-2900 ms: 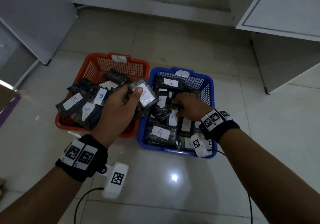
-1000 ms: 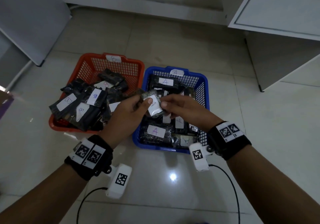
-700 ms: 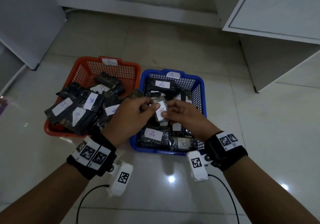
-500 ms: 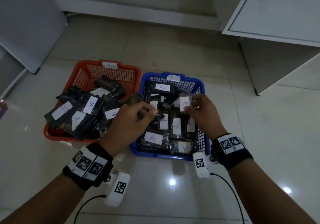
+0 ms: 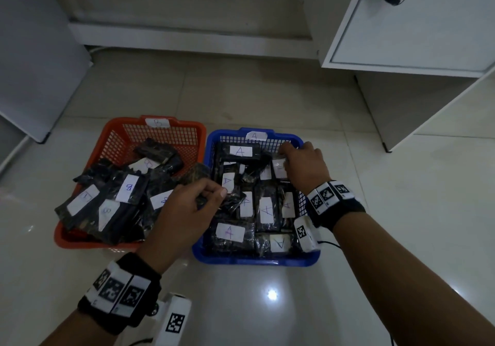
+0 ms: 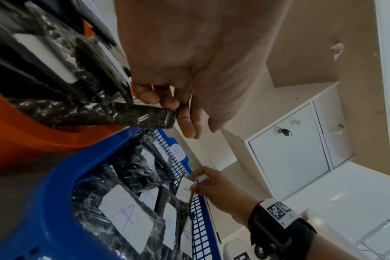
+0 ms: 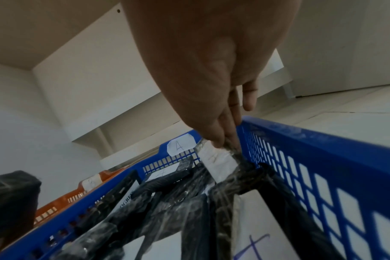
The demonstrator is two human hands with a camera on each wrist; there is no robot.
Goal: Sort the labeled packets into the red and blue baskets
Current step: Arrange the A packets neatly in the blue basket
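- Tiled floor (image 5: 267, 99): pale and glossy, carrying two baskets side by side; a white cabinet (image 5: 417, 18) stands at the far right.
- Blue basket (image 5: 257, 258): on the right, tagged "A" on its far rim, filled with dark plastic-wrapped packets bearing white "A" labels.
- Red basket (image 5: 80, 241): on the left, touching or just beside the blue one, tagged "B", heaped with similar packets labelled "B"; some overhang its near-left rim.
- Left hand (image 5: 184, 211): positioned over the gap between the baskets. Thumb and fingertips pinch a dark packet (image 6: 145, 116) by one end; its label cannot be seen, and its other end lies among the red basket's heap.
- Right hand (image 5: 305, 163): at the blue basket's far-right corner. Thumb and fingers pinch the top edge of a labelled packet (image 5: 280, 169), which stands tilted among the other packets, close to the mesh wall. Its label appears to read "A", though faintly.
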